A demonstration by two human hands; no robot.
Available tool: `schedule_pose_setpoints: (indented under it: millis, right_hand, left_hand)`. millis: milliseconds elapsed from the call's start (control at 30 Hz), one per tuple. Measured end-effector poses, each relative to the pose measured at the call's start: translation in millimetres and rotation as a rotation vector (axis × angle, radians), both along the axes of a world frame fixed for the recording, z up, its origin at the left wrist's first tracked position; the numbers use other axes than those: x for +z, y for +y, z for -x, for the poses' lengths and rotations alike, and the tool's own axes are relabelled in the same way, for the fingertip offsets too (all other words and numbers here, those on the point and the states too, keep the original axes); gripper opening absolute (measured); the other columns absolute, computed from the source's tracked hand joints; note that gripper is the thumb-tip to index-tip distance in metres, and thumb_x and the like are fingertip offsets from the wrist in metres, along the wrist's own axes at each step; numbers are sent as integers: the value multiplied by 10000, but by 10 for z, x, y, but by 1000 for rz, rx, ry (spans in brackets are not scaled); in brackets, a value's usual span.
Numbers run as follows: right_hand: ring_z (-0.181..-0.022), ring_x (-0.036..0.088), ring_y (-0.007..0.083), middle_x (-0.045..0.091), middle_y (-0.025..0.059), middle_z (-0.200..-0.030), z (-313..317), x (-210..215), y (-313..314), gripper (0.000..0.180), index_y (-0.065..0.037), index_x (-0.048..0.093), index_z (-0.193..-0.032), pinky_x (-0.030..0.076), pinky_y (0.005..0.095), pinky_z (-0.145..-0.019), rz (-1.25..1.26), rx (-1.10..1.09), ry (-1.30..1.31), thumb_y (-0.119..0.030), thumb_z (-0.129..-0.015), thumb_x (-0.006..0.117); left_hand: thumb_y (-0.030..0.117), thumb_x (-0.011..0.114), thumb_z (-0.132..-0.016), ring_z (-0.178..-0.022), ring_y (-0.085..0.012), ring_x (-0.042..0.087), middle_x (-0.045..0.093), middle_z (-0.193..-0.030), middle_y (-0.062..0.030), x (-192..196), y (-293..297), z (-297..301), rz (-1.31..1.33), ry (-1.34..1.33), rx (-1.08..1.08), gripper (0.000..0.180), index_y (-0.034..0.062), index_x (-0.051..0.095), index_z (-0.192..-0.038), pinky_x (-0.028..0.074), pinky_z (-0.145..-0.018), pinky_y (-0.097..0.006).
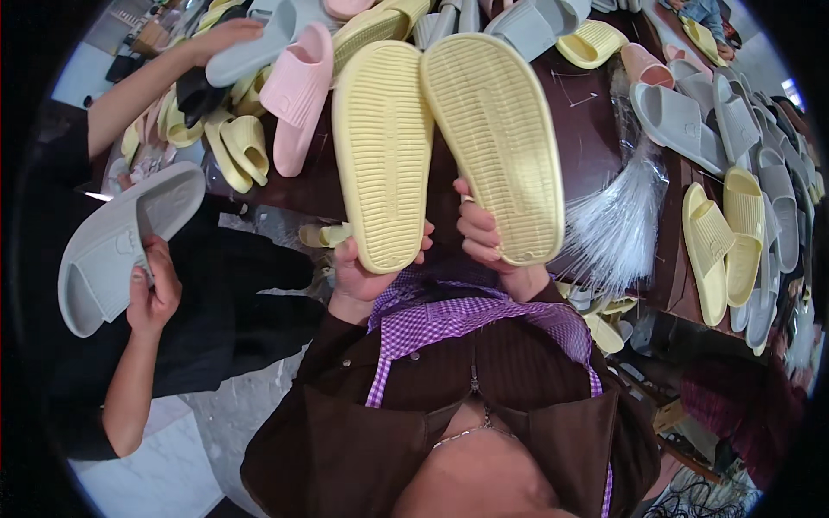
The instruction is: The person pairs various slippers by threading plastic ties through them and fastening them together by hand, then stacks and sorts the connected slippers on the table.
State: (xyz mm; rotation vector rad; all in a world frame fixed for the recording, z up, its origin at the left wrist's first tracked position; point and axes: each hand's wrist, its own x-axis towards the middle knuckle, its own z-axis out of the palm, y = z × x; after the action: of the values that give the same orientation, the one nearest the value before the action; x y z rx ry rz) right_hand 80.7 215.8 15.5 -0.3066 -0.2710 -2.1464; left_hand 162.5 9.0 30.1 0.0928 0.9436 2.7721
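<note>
I hold up two yellow slide slippers side by side, their ribbed soles facing me and their toe ends touching or nearly so. My left hand (354,274) is closed round the heel of the left slipper (384,155), fingertips showing at its right edge. On the other slipper (492,142), my right hand (480,233) grips the left edge near the heel, fingers curled over it. That slipper tilts with its toe toward the left. The foot straps of both are hidden behind the soles.
A dark red table (596,78) bears many slippers. A pink slipper (298,99) lies left of mine; a bundle of clear plastic fasteners (617,220) hangs over the edge at right. Beside me on the left, a co-worker holds a grey slipper (104,259) and touches another (250,52).
</note>
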Motion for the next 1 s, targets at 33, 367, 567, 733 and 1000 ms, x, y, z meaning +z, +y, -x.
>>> schedule_pose_setpoints:
  millis: [33,367,567,733,1000]
  right_hand:
    - [-603,440,174,455,89,-768,30,38,64,639,68,307,-1332,417,311,-483,8,6,-1,-442,-958,406]
    - [-703,544,168,550,103,-831,-111,685,844,590,59,370,-1331,461,304,-500,-802,-839,314,-395,-959,429]
    - [-851,616,181,619,162,-999,-301,770,472,436,76,455,-1295,523,292,-704,-1293,-1211,462,-177,-947,524]
    - [-950,595,170,608,154,-1098,-183,451,457,465,84,404,-1341,484,269,-821,-1569,-1080,648,-117,-938,519]
    - [-991,570,172,594,159,-1114,-135,443,398,443,58,432,-1326,474,284,-834,-1614,-1263,933,-104,-924,523]
  left_hand:
    - [574,679,-713,-1004,-364,613,513,-1198,-318,27,26,-9,8,-1,6,963,-51,347,-1366,548,-787,-411]
    - [225,755,-706,-1125,-302,524,493,-1252,-215,237,675,315,1162,155,274,817,-7,351,-1377,429,-947,-308]
    - [162,698,-784,-1127,-241,527,512,-1247,-144,50,911,400,1065,197,235,657,-4,397,-1344,423,-956,-301]
    - [119,639,-852,-1116,-199,544,539,-1229,-98,-33,889,463,591,74,113,511,-17,440,-1302,431,-957,-309]
    - [61,576,-885,-1078,-179,570,580,-1182,-96,195,718,487,167,-69,-9,387,-44,469,-1242,451,-955,-336]
